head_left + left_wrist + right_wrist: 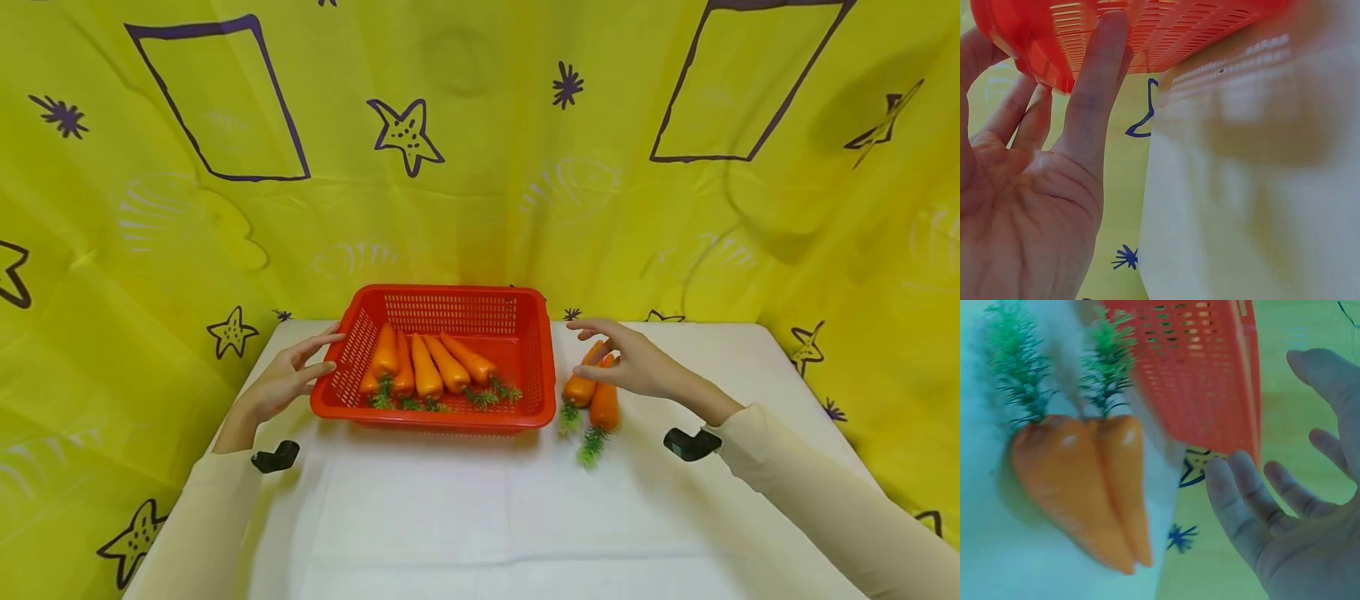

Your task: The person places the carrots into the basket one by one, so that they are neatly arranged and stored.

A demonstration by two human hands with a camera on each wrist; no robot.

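A red plastic basket (pixel 450 421) stands on the white table with several orange carrots (pixel 427 367) with green tops lying inside. My left hand (pixel 281 379) is at the basket's left end, its thumb and fingers fairly straight and touching the rim and side wall; the left wrist view shows the thumb (pixel 1094 94) against the slotted wall. To the right of the basket, my right hand (pixel 630 362) hovers over two carrots (pixel 1085 487) on the table, fingers spread and holding nothing. In the head view it partly covers those two carrots.
The white-covered table (pixel 420 517) extends in front of the basket and to its right. A yellow curtain (pixel 480 217) with purple drawings hangs close behind the table and along both sides.
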